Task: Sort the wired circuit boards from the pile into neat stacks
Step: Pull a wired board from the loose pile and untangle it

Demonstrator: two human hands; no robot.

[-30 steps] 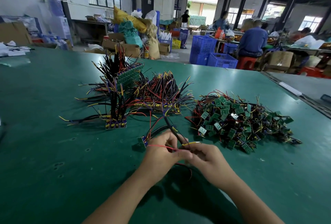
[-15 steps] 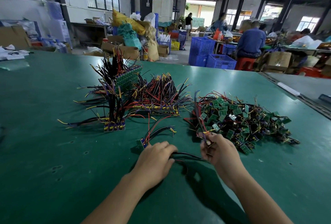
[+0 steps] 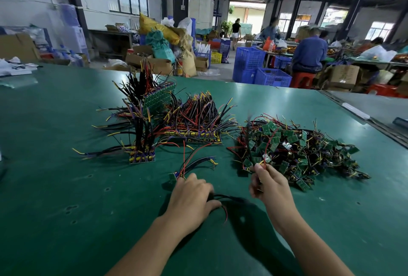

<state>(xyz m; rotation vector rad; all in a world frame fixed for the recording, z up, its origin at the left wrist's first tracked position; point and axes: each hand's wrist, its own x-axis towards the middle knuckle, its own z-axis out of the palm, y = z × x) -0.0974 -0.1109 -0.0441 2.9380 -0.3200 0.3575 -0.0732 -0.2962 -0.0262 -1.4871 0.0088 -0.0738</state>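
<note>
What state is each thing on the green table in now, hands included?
left hand, holds small bundle down on the table.
right hand, raised, pinches a wired board at the near edge of the pile.
pile, loose and tangled.
tall stack, neat, wires upright.
low stack, neat, wires fanned up.

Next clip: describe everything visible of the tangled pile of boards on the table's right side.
The loose pile of small green circuit boards is a low, wide, tangled heap on the green table. Thin red, black and yellow wires trail from boards lying at all angles. At its near left edge the right hand pinches a red wire from it.
</note>
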